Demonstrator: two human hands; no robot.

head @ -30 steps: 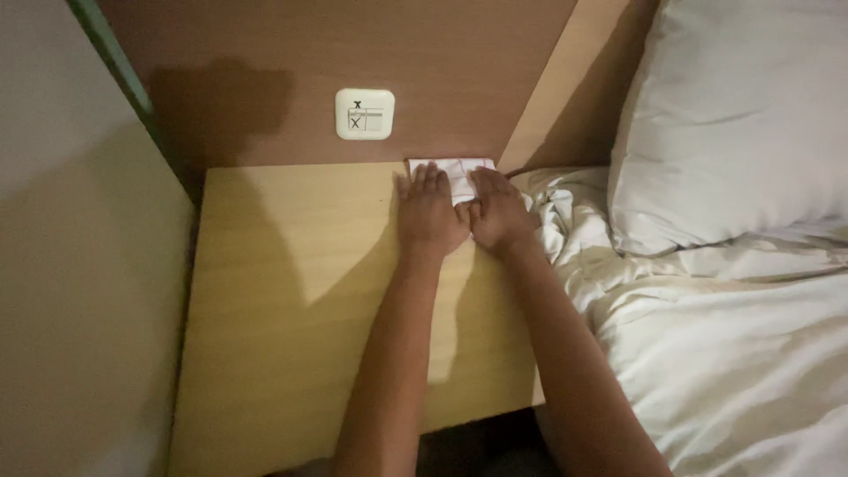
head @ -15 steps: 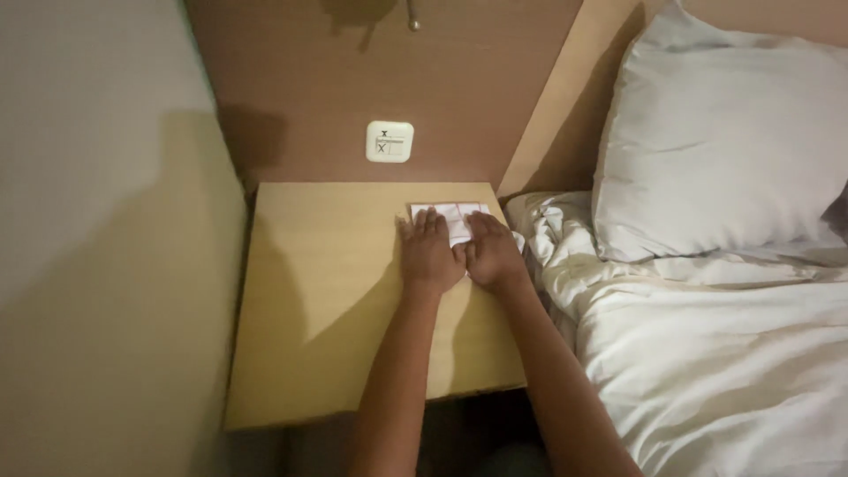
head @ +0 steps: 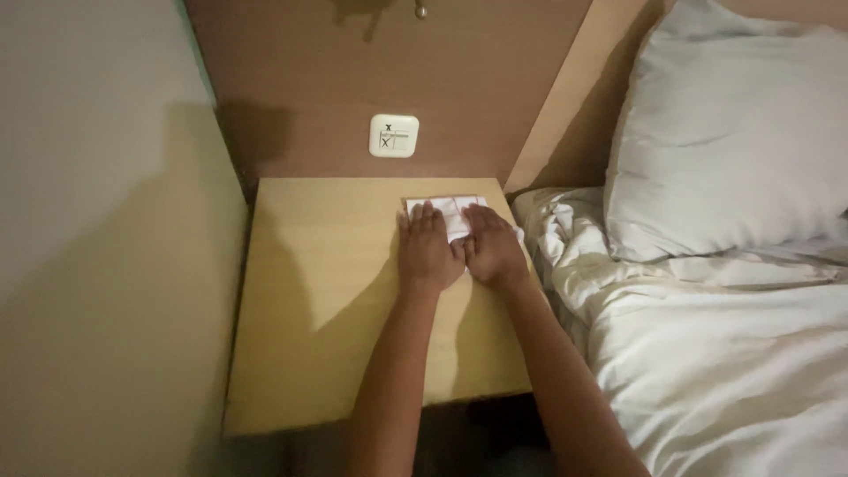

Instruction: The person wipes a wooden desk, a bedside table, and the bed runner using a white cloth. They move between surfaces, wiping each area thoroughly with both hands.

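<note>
While both forearms reach forward over the light wooden desk, the left hand and the right hand lie side by side, palms down, on a small white folded paper at the desk's back right corner. Each hand is flat with its fingers stretched out and close together, pressing on the paper rather than gripping it; neither hand is closed around anything. The two hands touch or nearly touch along their inner edges. Only the far part of the paper shows beyond the fingertips, with faint crease or fold lines across it; the rest is hidden under the hands.

Behind the desk rises a brown wooden panel that carries a white wall switch, set just above the desk's back edge and a little left of the paper. A plain pale wall bounds the desk on the left. To the right, just beside the desk, stands a bed with a rumpled white sheet, and a white pillow leans against the headboard.
</note>
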